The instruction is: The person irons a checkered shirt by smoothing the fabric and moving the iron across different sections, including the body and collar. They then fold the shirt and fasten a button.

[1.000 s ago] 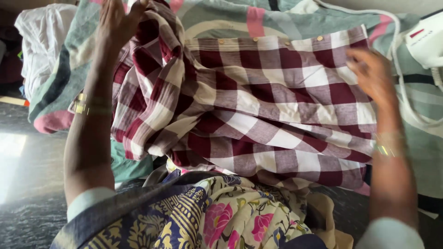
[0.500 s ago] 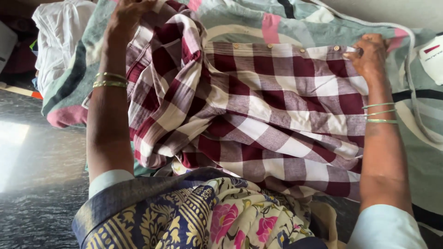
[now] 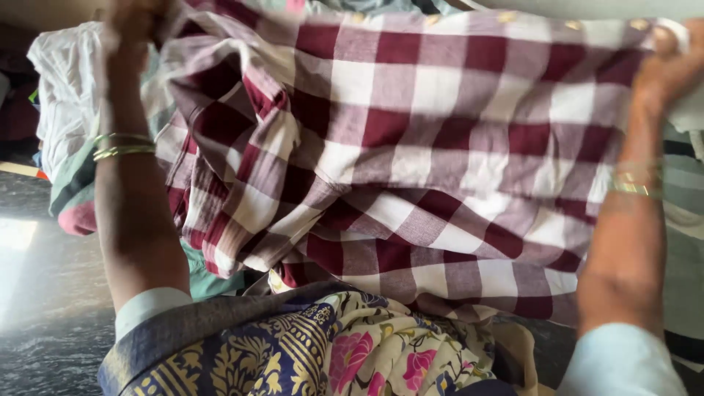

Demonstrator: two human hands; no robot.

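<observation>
Head view: both hands, left (image 3: 132, 22) and right (image 3: 671, 66), gripped the checked shirt (image 3: 411, 161) by its buttoned edge, now raised higher and stretched wider than a second before, above the striped cloth (image 3: 686, 242).

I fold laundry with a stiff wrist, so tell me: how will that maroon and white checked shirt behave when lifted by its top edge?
The checked shirt looks floppy: it sags in folds between the left hand and right hand. It probably weighs little, since each hand seems to hold it by an edge alone. Its bunched left side suggests it will crumple rather than keep shape.
</observation>
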